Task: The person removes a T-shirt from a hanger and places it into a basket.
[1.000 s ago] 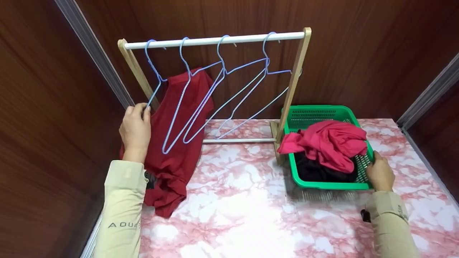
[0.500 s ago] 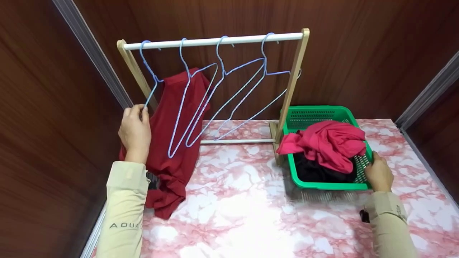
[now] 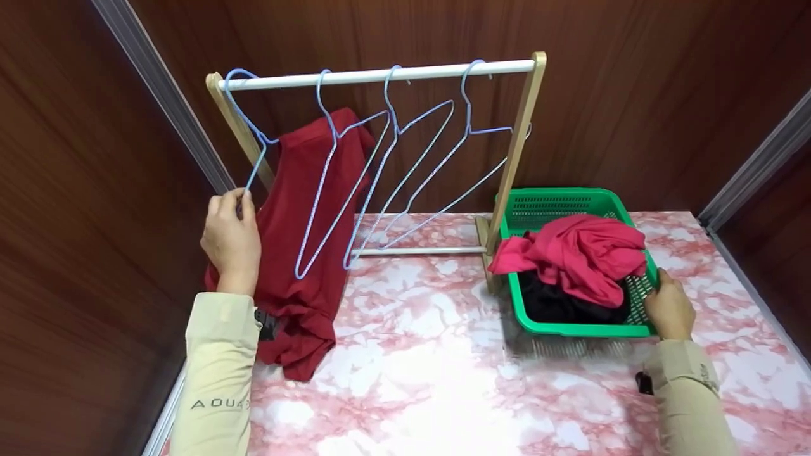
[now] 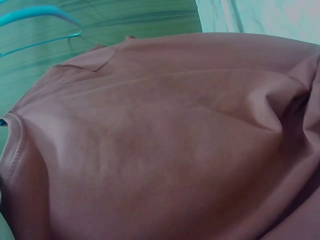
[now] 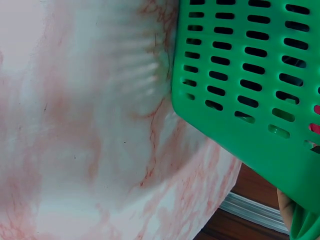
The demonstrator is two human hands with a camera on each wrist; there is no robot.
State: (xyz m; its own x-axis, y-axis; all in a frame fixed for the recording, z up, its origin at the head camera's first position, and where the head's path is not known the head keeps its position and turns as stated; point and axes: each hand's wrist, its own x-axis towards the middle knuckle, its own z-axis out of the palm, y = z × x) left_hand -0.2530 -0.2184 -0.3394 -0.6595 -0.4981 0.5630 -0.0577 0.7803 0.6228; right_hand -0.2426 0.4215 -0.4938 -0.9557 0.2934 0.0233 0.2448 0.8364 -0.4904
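Note:
In the head view my left hand [image 3: 231, 244] pinches one arm of a blue wire hanger [image 3: 255, 170], whose hook loops over the left end of a rack's white bar [image 3: 361, 76]. A dark red garment [image 3: 304, 209] hangs from that hanger, its lower end bunched on the table. The same red cloth [image 4: 150, 125] fills the left wrist view, looking brownish there. My right hand [image 3: 671, 308] grips the right rim of a green plastic basket [image 3: 583, 329]. Pink-red cloth [image 3: 589, 253] and black cloth [image 3: 564, 304] lie in the basket.
Along the bar hang more hangers, among them one beside the garment [image 3: 317, 209] and one near the right post [image 3: 469, 101]. The wooden right post [image 3: 519, 145] stands against the basket. Brown panel walls [image 3: 665, 95] enclose the marbled tabletop [image 3: 431, 367].
My left hand has shifted left, and the hanger's hook has slid with the red garment toward the left post. The neighbouring hangers have swung a little. My right hand stays on the basket.

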